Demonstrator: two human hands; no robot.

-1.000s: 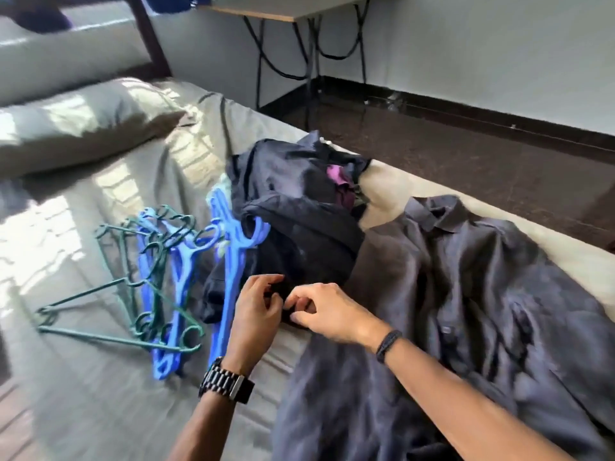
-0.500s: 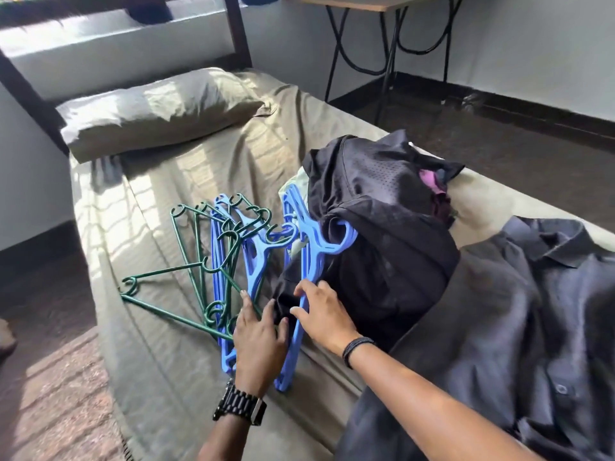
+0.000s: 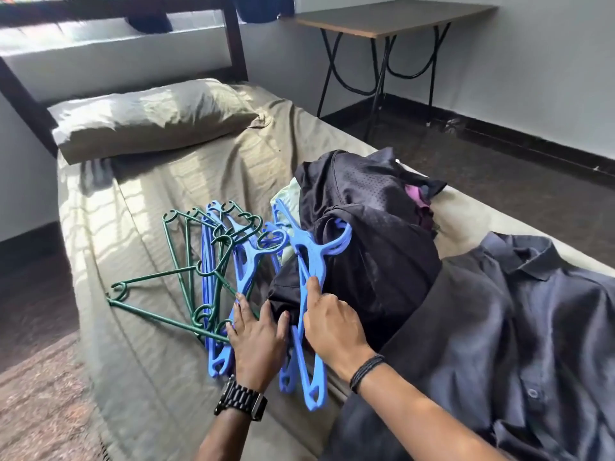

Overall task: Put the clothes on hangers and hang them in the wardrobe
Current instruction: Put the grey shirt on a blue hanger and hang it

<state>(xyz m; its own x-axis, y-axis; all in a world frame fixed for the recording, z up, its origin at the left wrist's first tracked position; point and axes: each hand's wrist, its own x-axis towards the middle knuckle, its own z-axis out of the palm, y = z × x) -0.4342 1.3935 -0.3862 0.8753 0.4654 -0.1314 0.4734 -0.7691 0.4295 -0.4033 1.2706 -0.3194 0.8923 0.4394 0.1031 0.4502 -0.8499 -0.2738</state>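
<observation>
On the bed (image 3: pixel 109 247) lies a fan of blue and green plastic hangers (image 3: pixel 213 261). The rightmost blue hanger (image 3: pixel 307 257) has its hook tucked against a heap of dark clothes (image 3: pixel 376 267). My right hand (image 3: pixel 332 324) grips this hanger's arm, thumb pointing up along it. Just left of it, my left hand (image 3: pixel 256 341) lies flat with straight fingers on the lower ends of the other blue hangers. A dark grey collared shirt (image 3: pixel 519 331) is spread out to the right, under my right forearm.
A pillow (image 3: pixel 149 114) lies at the head of the bed by the dark wooden headboard (image 3: pixel 233 38). A folding table (image 3: pixel 392 18) stands at the back right against the wall. Dark floor runs along the bed's right side, and a rug (image 3: pixel 36 404) lies at lower left.
The view swung left from the grey shirt to the hangers. Both hands moved from the clothes heap onto the blue hangers, and my right hand took hold of the rightmost one.
</observation>
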